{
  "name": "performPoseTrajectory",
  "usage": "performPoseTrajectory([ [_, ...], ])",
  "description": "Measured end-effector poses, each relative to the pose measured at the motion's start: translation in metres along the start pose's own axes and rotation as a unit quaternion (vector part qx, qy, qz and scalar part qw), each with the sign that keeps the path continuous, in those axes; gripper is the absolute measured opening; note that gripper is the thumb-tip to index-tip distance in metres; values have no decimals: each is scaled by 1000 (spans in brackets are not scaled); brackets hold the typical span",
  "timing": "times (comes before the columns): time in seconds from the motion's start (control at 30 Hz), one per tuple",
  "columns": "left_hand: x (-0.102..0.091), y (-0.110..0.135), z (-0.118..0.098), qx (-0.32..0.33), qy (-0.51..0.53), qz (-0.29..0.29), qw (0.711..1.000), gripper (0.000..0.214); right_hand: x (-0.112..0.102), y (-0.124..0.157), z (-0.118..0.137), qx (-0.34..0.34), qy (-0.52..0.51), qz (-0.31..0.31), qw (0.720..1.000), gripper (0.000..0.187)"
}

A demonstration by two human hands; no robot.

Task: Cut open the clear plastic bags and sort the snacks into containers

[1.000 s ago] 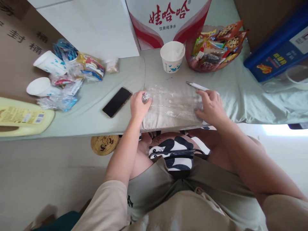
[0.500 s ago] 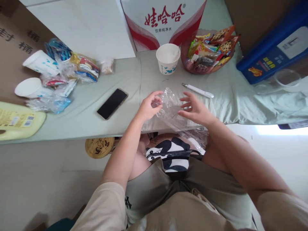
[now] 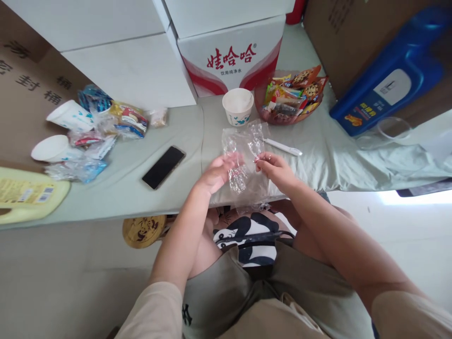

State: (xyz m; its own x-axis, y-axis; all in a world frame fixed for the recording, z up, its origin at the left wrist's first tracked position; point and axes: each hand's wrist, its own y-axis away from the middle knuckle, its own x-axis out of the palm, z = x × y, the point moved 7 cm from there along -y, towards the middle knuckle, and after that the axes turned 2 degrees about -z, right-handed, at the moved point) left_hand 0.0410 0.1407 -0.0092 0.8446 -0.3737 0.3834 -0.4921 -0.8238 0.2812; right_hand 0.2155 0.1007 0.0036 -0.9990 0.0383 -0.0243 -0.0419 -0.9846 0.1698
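A thin clear plastic bag point(image 3: 252, 183) stretches between my two hands and hangs down over the table's front edge. My left hand point(image 3: 221, 170) has its fingers stretched out, and the film covers their tips. Whether those fingers are inside the bag or behind it I cannot tell. At the other side, my right hand point(image 3: 275, 168) pinches the bag's edge between thumb and fingers. Just beyond the bag stands a white paper cup point(image 3: 238, 108) with a blue print. A white utility knife point(image 3: 284, 147) lies right beside the bag, its tip close to the film.
Left of my hands lies a black phone point(image 3: 164, 167). Further left are tipped paper cups point(image 3: 52, 148) and wrapped snacks point(image 3: 129, 120). A snack bowl point(image 3: 289, 117) stands behind the knife, with a blue bottle point(image 3: 381, 89) to its right. White boxes point(image 3: 229, 61) line the back.
My right hand has closed from open fingers onto the bag's edge. The bag has been raised and spread out, and my left fingers now lie under its film. The view has tilted up.
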Motion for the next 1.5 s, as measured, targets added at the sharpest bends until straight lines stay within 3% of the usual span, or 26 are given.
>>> performPoseTrajectory([
  [0.1,10,0,13,-71,-37,6,997,51,-1,-3,1,-23,-26,-5,999,31],
  [0.23,-1,-6,6,-24,-74,-69,995,38,7,-2,-7,4,-3,60,998,28],
  [0.33,-11,-8,2,-16,-181,-100,978,35,7,-2,-13,41,-9,66,997,31],
  [0.4,-11,-6,-2,0,-205,-91,975,37,6,-2,-9,30,-27,54,998,35],
  [0.5,-7,1,-11,38,-118,-61,990,41,5,-1,0,-5,-98,42,994,35],
  [0.63,-7,7,-20,53,-3,-58,997,23,5,2,8,-26,-175,60,982,22],
  [0.73,-10,4,-16,26,9,-61,998,27,2,1,8,-26,-192,76,978,19],
  [0.8,-13,0,-11,14,-18,-68,997,35,1,-1,4,-11,-179,79,981,30],
  [0.9,-19,-3,-7,60,-112,-92,988,42,-4,-6,-6,19,-116,23,993,47],
  [1.0,-18,-4,-8,116,-159,-98,975,35,-9,-7,-9,15,-94,-45,994,38],
  [1.07,-16,-3,-8,119,-149,-101,977,34,-9,-7,-8,13,-116,-52,992,31],
  [1.33,-11,3,-15,83,-91,-81,989,33,-34,-16,-12,-6,-139,-131,982,42],
  [1.4,-11,3,-16,92,-89,-77,989,32,-28,-16,-14,19,-166,-101,981,43],
  [1.5,-14,0,-14,100,-106,-71,987,40,-5,-10,-16,77,-184,1,980,49],
])
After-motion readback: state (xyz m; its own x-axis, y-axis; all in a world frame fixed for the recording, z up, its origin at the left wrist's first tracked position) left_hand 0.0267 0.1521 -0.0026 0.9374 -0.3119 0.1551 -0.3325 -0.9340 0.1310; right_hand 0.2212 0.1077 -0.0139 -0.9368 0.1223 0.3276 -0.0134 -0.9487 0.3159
